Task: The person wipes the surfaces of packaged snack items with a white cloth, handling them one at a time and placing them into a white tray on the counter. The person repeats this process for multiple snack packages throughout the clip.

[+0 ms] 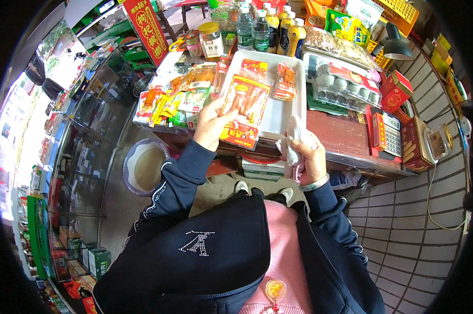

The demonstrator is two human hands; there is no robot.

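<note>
My left hand (214, 123) grips a flat red and clear food packet (246, 102) by its left edge, thumb on top. The packet is tilted over the left part of a white plastic tray (275, 123). In my right hand (311, 157) is a bunched white and pinkish cloth (294, 137), just off the tray's near right corner. Two more things lie in the tray: a red snack packet (285, 82) on the right and another red packet (255, 67) at the back, partly hidden. To the left of the tray is a heap of snack packets (181, 98).
Bottles (260, 31) and a honey-coloured-lidded jar (211, 41) stand behind the tray. Egg cartons (344, 86), a red box (396, 91) and a calculator (392, 133) sit to the right. On the floor stands a basin of cloudy water (148, 167). Glass display cases (91, 117) line the left.
</note>
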